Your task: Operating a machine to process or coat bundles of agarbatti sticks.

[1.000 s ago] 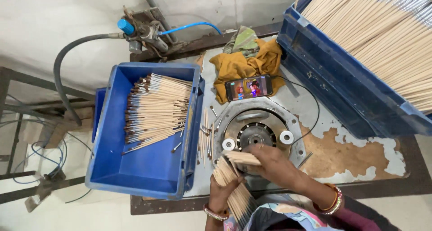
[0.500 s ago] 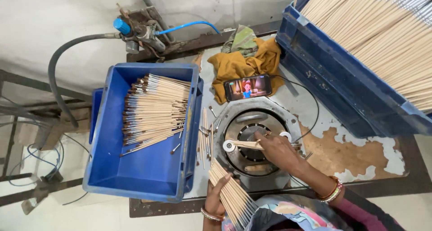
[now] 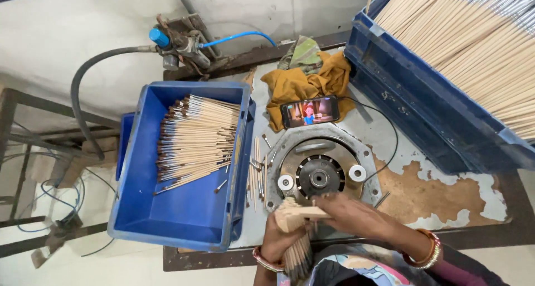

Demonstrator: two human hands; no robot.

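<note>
Sticks (image 3: 298, 247) are bunched in our hands at the bottom middle of the frame. We hold the bunch in our left hand (image 3: 277, 242), with the fingers wrapped tight around it. The bunch stands almost straight up and down in the picture, with its top end pointing toward the round metal machine (image 3: 319, 177) just above it. Our right hand (image 3: 356, 216) comes in from the right and lies across the top of the bunch. Its fingers are pressed together on a few stick ends, which lie sideways. We cannot tell how many it pinches.

So the sticks are right at both hands, and the machine's middle hole is just above the fingers, near but not touching. Our right hand is the nearer one to the machine.

At the left sits a blue bin (image 3: 178, 230) with done sticks lying sideways inside. At the upper right, a big blue crate (image 3: 423, 108) holds many plain sticks. A phone (image 3: 310, 112) rests on a yellow cloth (image 3: 295, 85) above the machine.
</note>
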